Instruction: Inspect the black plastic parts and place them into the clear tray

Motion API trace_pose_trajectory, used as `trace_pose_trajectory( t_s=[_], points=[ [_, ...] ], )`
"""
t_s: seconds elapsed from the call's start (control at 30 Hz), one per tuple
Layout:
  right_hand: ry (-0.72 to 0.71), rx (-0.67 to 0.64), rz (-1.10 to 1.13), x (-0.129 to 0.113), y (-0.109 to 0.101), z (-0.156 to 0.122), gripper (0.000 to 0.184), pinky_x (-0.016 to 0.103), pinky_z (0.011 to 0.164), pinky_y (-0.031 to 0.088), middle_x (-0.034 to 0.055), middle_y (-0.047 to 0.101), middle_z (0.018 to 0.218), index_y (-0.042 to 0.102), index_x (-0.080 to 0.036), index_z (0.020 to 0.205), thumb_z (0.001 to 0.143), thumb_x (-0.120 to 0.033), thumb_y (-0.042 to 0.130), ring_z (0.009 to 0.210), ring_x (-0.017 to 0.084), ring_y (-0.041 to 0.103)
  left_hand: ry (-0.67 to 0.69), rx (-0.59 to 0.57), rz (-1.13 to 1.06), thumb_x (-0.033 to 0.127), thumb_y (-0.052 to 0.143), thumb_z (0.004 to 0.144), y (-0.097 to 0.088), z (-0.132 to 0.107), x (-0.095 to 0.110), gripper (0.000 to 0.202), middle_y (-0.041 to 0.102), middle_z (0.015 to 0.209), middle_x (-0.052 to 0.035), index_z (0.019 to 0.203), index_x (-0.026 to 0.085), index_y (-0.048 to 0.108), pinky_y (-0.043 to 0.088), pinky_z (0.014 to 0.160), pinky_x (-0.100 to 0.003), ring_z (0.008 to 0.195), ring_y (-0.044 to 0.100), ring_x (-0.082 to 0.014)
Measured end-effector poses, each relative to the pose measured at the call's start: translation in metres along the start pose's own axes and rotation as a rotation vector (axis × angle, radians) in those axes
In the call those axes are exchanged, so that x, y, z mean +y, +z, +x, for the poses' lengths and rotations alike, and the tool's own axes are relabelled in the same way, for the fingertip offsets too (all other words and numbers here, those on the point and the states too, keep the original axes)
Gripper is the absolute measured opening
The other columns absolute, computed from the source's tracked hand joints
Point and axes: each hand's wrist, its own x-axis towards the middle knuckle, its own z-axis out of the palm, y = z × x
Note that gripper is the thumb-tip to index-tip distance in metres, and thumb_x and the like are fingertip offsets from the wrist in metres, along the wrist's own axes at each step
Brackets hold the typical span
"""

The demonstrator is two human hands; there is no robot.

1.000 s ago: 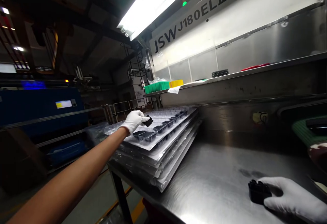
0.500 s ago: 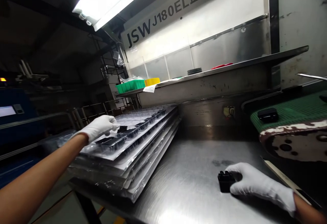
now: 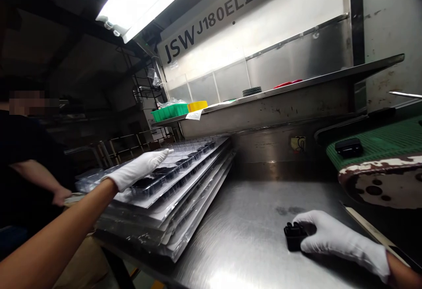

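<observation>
My left hand point(image 3: 138, 170), in a white glove, lies flat with fingers stretched out over the top clear plastic tray point(image 3: 194, 166) of a stack, above a row of small black parts point(image 3: 184, 162) seated in its pockets. It holds nothing. My right hand point(image 3: 339, 243), also gloved, rests on the steel table point(image 3: 250, 236) with its fingers closed on a small black plastic part point(image 3: 294, 235) that sits on the table surface.
A green conveyor belt point(image 3: 379, 141) at the right carries another black part point(image 3: 348, 147). A steel shelf point(image 3: 296, 86) above holds a green bin point(image 3: 169, 111), a yellow object and dark discs. Another person in a dark shirt point(image 3: 26, 170) stands at the left.
My left hand let go of the black piece into the tray and opened flat over it. A person has come into view at the left. My right hand stays on its part.
</observation>
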Motion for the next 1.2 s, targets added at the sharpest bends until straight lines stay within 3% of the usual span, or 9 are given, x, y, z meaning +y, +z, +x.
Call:
trace_pose_trajectory(
  t_s=[0.13,0.2,0.23,0.37,0.47,0.57,0.8,1.03,1.2],
  points=[
    [-0.082,0.094,0.062,-0.008,0.0,0.0,0.021,0.022,0.058,0.036,-0.002,0.056,0.072,0.059,-0.015,0.087,0.066,-0.014,0.061,0.067,0.013,0.051,0.235,0.151,-0.148,0.045,0.033,0.102,0.031,-0.046,0.088,0.043,0.068,0.125,0.0014,0.123,0.02,0.062,0.045,0.105,-0.032,0.118,0.058,-0.0163],
    [-0.148,0.162,0.052,-0.014,0.0,0.0,0.016,0.023,0.061,0.037,-0.0025,0.057,0.075,0.058,-0.016,0.088,0.072,-0.016,0.06,0.069,0.013,0.051,0.479,0.046,-0.222,0.035,0.059,0.092,0.071,-0.069,0.13,0.025,0.074,0.108,0.0027,0.115,0.028,0.067,0.054,0.086,-0.027,0.098,0.067,-0.0158],
    [-0.175,0.201,0.055,-0.016,0.0,-0.001,0.015,0.023,0.062,0.036,-0.0026,0.058,0.076,0.059,-0.017,0.089,0.074,-0.017,0.061,0.07,0.013,0.051,0.516,-0.04,-0.199,0.032,0.065,0.087,0.097,-0.077,0.146,0.036,0.073,0.113,0.0025,0.123,0.032,0.063,0.052,0.091,-0.031,0.102,0.066,-0.018],
    [-0.247,0.407,0.118,-0.02,-0.001,-0.001,0.02,0.025,0.063,0.037,-0.0018,0.059,0.072,0.062,-0.015,0.085,0.07,-0.024,0.073,0.069,0.014,0.051,0.285,-0.338,-0.491,0.019,0.078,0.062,0.211,-0.068,0.174,0.086,0.052,0.145,-0.0022,0.141,0.032,0.046,0.03,0.115,-0.044,0.131,0.046,-0.03],
    [-0.257,0.581,0.137,-0.015,-0.012,0.007,0.025,0.024,0.061,0.036,-0.003,0.058,0.071,0.064,-0.016,0.084,0.066,-0.025,0.078,0.068,0.013,0.05,0.188,-0.38,-0.69,0.009,0.068,0.063,0.285,-0.033,0.188,0.086,0.062,0.127,-0.0128,0.143,0.019,0.038,0.042,0.105,-0.044,0.116,0.058,-0.029],
    [-0.255,0.699,0.173,-0.01,-0.024,0.014,0.022,0.023,0.061,0.038,-0.0034,0.058,0.071,0.063,-0.015,0.082,0.063,-0.019,0.074,0.068,0.013,0.051,0.16,-0.433,-0.891,0.007,0.066,0.063,0.327,-0.008,0.205,0.081,0.067,0.112,-0.01,0.137,0.018,0.036,0.049,0.093,-0.038,0.1,0.065,-0.0244],
    [-0.176,0.666,0.193,-0.025,-0.015,0.006,0.025,0.023,0.061,0.041,-0.0036,0.06,0.07,0.068,-0.017,0.086,0.062,-0.01,0.063,0.067,0.014,0.055,0.093,-0.462,-1.29,0.018,0.071,0.071,0.342,-0.011,0.206,0.032,0.06,0.087,0.0021,0.095,0.022,0.05,0.046,0.072,-0.024,0.078,0.056,-0.0143],
    [-0.122,0.615,0.161,-0.028,-0.013,0.008,0.031,0.022,0.058,0.038,-0.0038,0.059,0.07,0.067,-0.016,0.086,0.059,-0.003,0.059,0.066,0.013,0.053,0.011,-0.579,-1.44,0.012,0.072,0.071,0.34,-0.016,0.203,0.028,0.056,0.077,0.0054,0.089,0.023,0.055,0.043,0.063,-0.022,0.061,0.046,-0.0085],
    [-0.36,0.772,-0.333,-0.032,-0.018,-0.007,0.033,0.028,0.075,0.049,0.001,0.066,0.093,0.066,-0.022,0.106,0.074,-0.013,0.066,0.079,0.016,0.061,0.03,-0.531,-1.481,0.014,0.072,0.073,0.347,-0.006,0.197,0.026,0.059,0.081,0.0026,0.087,0.021,0.052,0.045,0.068,-0.023,0.074,0.054,-0.0126]
  ],
)
